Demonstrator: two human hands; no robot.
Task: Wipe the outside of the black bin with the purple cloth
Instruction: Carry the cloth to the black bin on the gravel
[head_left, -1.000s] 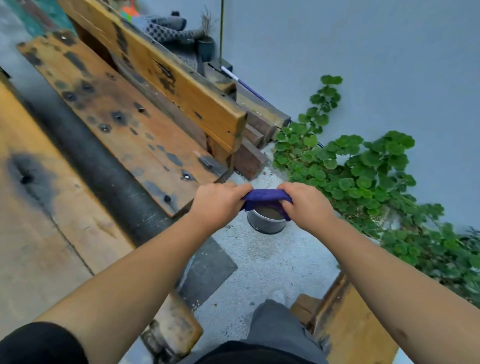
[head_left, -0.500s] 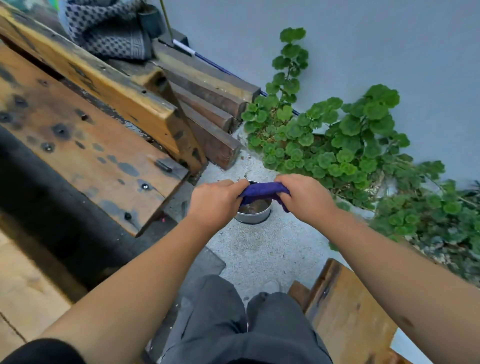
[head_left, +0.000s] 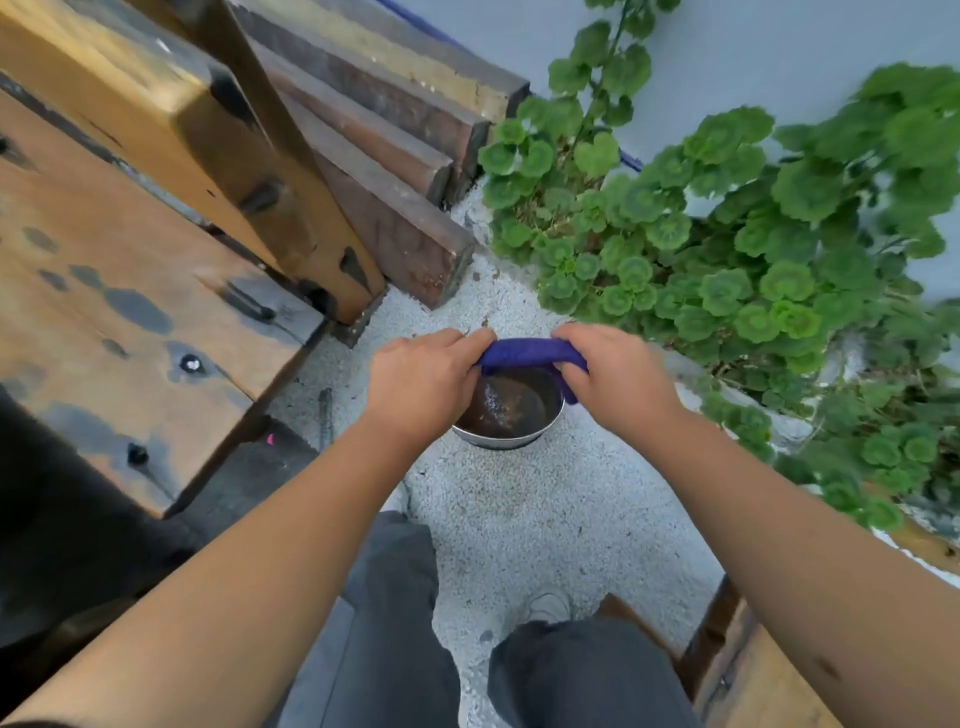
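Your left hand and right hand, arms stretched forward, each clench one end of the purple cloth above a metal bowl of dark water.

The pale, speckled gravel floor carries a round metal bowl with dark, wet contents, standing directly below the fingers. Beyond the fingers, dark weathered timber planks lie stacked on the floor. To their right, round-leaved green plants spread over it.
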